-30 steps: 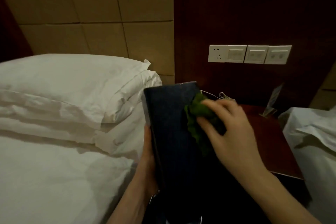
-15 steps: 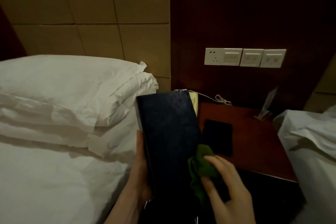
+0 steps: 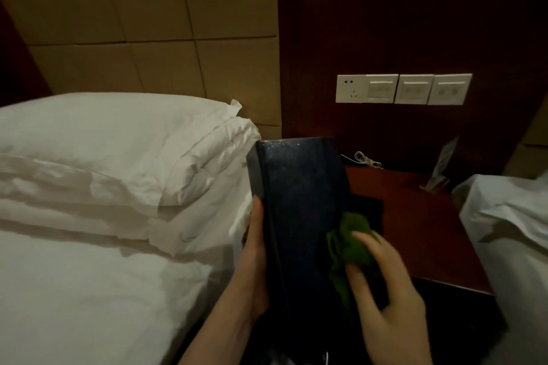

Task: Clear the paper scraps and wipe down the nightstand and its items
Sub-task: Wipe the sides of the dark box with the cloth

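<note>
The book [image 3: 299,210], a dark blue hardback, is held up off the nightstand [image 3: 421,231], tilted with its cover facing the camera, just left of and partly over the red-brown surface. The left hand [image 3: 255,258] grips it along the spine edge, thumb lying on the cover and fingers hidden behind, likely to steady it so the cover can be rubbed. The right hand [image 3: 382,290] is curled round a bunched green cloth [image 3: 353,243] and presses it against the lower right of the cover, so wiping this item looks to be the step in hand. Behind the book a flat black object [image 3: 370,213] lies on the surface; what it is cannot be told. Farther back from the book are a coiled cord [image 3: 366,158] and a small stand-up card [image 3: 441,169], its print too blurred to read. No title or writing shows on the cover. Above the book, a socket and switches [image 3: 403,89]; to its left, white pillows [image 3: 118,151].
</note>
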The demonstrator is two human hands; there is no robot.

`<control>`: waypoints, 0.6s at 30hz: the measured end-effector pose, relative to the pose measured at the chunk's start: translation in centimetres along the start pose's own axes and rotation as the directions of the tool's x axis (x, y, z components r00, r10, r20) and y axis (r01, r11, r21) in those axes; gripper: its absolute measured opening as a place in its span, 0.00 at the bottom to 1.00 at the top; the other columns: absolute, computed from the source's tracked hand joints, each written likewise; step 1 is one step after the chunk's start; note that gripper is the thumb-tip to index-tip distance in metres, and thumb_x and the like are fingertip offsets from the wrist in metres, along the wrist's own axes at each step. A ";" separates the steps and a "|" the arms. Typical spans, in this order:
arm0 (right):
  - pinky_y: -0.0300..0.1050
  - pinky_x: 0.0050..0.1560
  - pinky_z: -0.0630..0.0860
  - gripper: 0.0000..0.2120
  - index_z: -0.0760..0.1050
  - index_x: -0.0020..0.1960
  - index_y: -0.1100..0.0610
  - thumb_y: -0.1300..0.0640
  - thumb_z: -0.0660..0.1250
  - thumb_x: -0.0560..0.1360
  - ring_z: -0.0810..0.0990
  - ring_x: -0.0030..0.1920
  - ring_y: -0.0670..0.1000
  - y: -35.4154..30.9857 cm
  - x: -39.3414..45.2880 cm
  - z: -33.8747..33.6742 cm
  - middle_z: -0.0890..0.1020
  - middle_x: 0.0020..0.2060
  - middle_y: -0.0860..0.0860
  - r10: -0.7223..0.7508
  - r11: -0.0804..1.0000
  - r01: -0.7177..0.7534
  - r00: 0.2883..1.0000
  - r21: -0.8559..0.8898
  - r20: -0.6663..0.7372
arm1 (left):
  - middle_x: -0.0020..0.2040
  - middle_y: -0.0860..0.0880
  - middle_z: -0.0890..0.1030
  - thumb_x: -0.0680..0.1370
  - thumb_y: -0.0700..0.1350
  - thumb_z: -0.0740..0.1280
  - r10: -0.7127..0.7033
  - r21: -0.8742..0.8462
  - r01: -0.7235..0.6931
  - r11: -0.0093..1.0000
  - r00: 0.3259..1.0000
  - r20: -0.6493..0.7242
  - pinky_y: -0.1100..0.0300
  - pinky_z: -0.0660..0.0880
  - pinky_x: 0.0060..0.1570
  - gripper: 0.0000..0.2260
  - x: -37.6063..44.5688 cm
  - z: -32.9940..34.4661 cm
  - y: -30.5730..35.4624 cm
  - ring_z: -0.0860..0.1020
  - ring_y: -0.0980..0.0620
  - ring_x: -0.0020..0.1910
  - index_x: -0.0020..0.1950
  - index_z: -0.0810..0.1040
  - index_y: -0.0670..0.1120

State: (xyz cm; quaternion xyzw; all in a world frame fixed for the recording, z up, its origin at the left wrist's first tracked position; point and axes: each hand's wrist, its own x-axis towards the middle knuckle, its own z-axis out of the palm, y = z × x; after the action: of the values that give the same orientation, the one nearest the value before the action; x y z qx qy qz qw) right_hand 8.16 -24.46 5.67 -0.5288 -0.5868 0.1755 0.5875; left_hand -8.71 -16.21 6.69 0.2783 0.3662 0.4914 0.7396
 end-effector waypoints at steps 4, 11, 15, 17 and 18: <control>0.31 0.68 0.67 0.18 0.73 0.67 0.35 0.50 0.67 0.80 0.71 0.73 0.42 1.7 -2.2 -1.0 0.71 0.73 0.38 -0.016 0.992 0.012 0.999 -0.123 -0.033 | 0.63 0.40 0.85 0.58 0.79 0.70 -0.025 0.035 0.025 0.999 1.000 0.005 0.43 0.78 0.65 0.50 1.2 1.0 -0.9 0.84 0.39 0.62 0.70 0.81 0.47; 0.47 0.76 0.57 0.22 0.67 0.75 0.38 0.45 0.59 0.81 0.52 0.81 0.44 0.0 3.6 -2.4 0.56 0.81 0.39 -0.205 0.939 0.239 0.966 -0.246 0.159 | 0.56 0.43 0.88 0.72 0.68 0.64 -0.070 0.127 0.059 0.990 0.993 0.090 0.49 0.79 0.59 0.27 0.8 6.8 -3.4 0.86 0.44 0.57 0.56 0.89 0.50; 0.49 0.73 0.64 0.23 0.71 0.73 0.39 0.40 0.60 0.78 0.61 0.76 0.46 1.0 9.5 -4.7 0.62 0.76 0.43 -0.087 0.932 0.095 0.995 -0.351 0.039 | 0.65 0.44 0.85 0.74 0.71 0.70 0.000 0.197 -0.013 0.980 0.998 0.069 0.40 0.74 0.71 0.28 1.7 8.6 -5.1 0.83 0.43 0.65 0.66 0.84 0.55; 0.50 0.68 0.72 0.23 0.71 0.72 0.37 0.36 0.59 0.78 0.69 0.69 0.44 2.2 9.0 -5.2 0.69 0.68 0.41 -0.039 0.954 0.055 0.997 -0.296 0.060 | 0.65 0.43 0.84 0.78 0.68 0.67 0.022 0.161 -0.024 0.987 1.000 0.016 0.38 0.72 0.73 0.27 2.5 8.9 -5.5 0.82 0.42 0.66 0.68 0.83 0.52; 0.50 0.66 0.74 0.22 0.71 0.71 0.36 0.35 0.59 0.78 0.71 0.67 0.42 2.6 7.7 -5.1 0.71 0.65 0.39 -0.014 0.968 0.033 0.997 -0.248 0.079 | 0.65 0.43 0.85 0.78 0.67 0.65 0.017 0.126 -0.018 0.992 1.000 0.003 0.38 0.71 0.74 0.26 2.8 8.7 -5.5 0.83 0.42 0.66 0.67 0.84 0.51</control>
State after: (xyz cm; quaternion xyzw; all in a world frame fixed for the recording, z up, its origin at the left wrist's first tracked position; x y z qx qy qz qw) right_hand 15.62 -19.19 8.68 -0.5843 -0.6327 0.1136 0.4954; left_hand 1.95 -16.04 6.69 0.3280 0.3933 0.4736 0.7166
